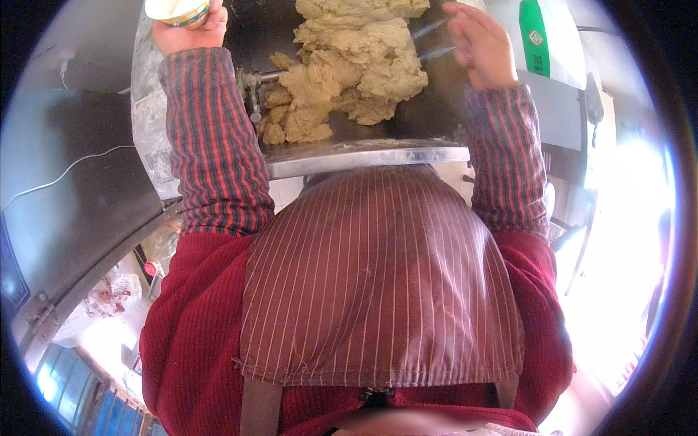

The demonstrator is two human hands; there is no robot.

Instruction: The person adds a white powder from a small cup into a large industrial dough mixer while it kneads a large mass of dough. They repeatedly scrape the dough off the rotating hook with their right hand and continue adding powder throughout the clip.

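My left hand grips a small bowl with a coloured checked pattern outside; pale contents show at the top edge of the picture. A large, rough mass of yellowish dough lies in a dark metal trough. A metal shaft with a cross fitting enters the dough from the left. Over the trough's right side hangs my right hand, fingers loosely curled, apart from the dough. Whitish streaks show beside its fingers; whether they are flour, liquid or reflections I cannot tell. Its palm is partly hidden.
A bright metal rim edges the trough close to my striped apron. On the right lies a white bag with a green printed strip. A thin white cable crosses the dark metal surface at left. Plastic bags sit lower left.
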